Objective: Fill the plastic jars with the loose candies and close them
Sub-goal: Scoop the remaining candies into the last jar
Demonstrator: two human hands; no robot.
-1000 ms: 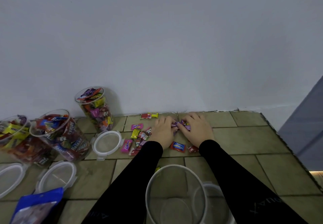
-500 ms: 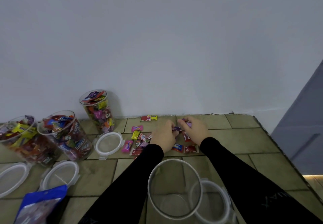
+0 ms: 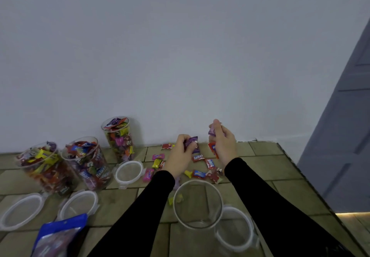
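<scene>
Head view: empty jar (image 3: 197, 204) upright on tiled floor (image 3: 260, 168), mouth up, long axis vertical, near side of loose candies (image 3: 202, 168) and below both raised hands. Left hand (image 3: 181, 154) curled round purple candy (image 3: 191, 141), wrapper tilted, upper end toward wall; right hand (image 3: 223, 144) gripping lilac candy (image 3: 211, 131) at fingertips and red candy (image 3: 213, 149) lower in palm. Both clutches above scattered pile, beyond jar mouth, not over it.

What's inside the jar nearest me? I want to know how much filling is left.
The near jar looks empty; tile shows through its wall, and a yellow candy seems to lie behind it. Its bottom is cut off from view.
</scene>
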